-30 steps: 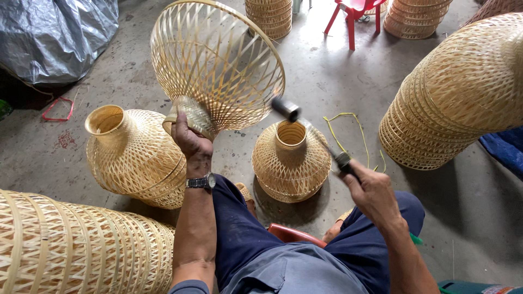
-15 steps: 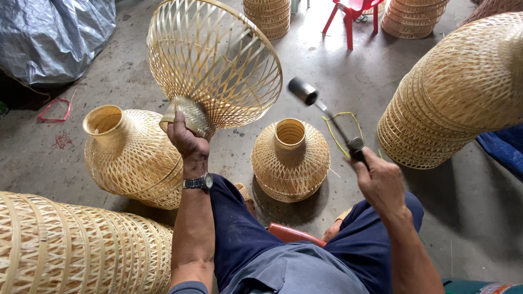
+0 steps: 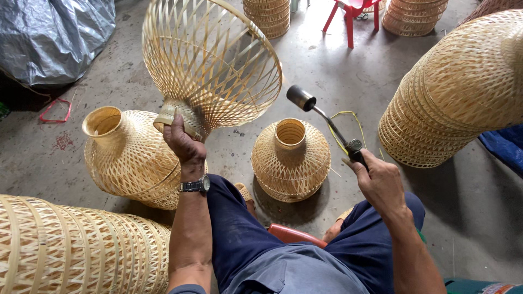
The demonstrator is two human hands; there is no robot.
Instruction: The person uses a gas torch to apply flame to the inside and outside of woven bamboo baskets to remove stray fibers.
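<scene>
My left hand [image 3: 182, 142] grips the narrow neck of an open-weave bamboo lampshade [image 3: 210, 60], held up with its wide mouth tilted away to the right. My right hand [image 3: 377, 178] holds a gas torch [image 3: 326, 120] by its handle, the dark nozzle pointing up and left, a short gap from the shade's rim. No flame is visible. A wristwatch [image 3: 195, 185] sits on my left wrist. I sit with blue trousers [image 3: 245, 239] over a low red stool [image 3: 291, 235].
A finished woven shade [image 3: 291, 158] stands on the concrete floor between my knees. Another lies tilted at the left [image 3: 128, 155]. Stacks of shades are at right [image 3: 457, 92], lower left [image 3: 71, 250] and far back [image 3: 268, 16]. A grey tarp [image 3: 52, 38] and red plastic chair [image 3: 354, 13] lie beyond.
My right hand has drawn the torch away from the shade's neck, right and upward, so the nozzle now stands clear of the rim. The left hand keeps its grip.
</scene>
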